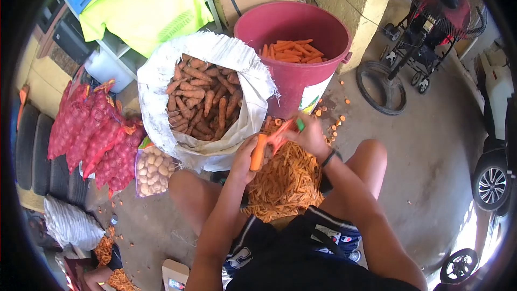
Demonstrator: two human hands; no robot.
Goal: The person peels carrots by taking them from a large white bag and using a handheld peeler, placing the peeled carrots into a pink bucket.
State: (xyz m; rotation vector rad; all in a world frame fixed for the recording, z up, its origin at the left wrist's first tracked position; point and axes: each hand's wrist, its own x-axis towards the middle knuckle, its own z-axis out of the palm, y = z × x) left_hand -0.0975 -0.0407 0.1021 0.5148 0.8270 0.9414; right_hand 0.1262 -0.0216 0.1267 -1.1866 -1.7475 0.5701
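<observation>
**On the bucket's (283, 89) near side, carrot meets peeler**

The left hand (243, 156) clamps its fingers on the carrot (258, 152); the right hand's (311, 137) close around the peeler (279, 137). Peeling seems underway; another stroke would call for a steady carrot. Peelings (285, 186) heap nearer than the bucket, a sack (153, 75) stands left, concrete floor (431, 145) right.

- Carrot (259, 152): showing smooth bright orange, sitting in left hand (247, 157), axis running roughly 1 to 7 o'clock.
- Peeler (279, 137): showing orange-red with a green part, sitting in right hand (308, 136), at carrot's 2 o'clock; blade contact not reading clearly.
- Peelings (285, 186): heaping in thin orange strips, 5 o'clock from carrot.
- Rough brown-orange carrots (202, 94): lying jumbled in white sack (253, 70), 10–11 o'clock.
- Smooth orange carrots (295, 52): lying piled in red bin (280, 89), 1 o'clock.
</observation>
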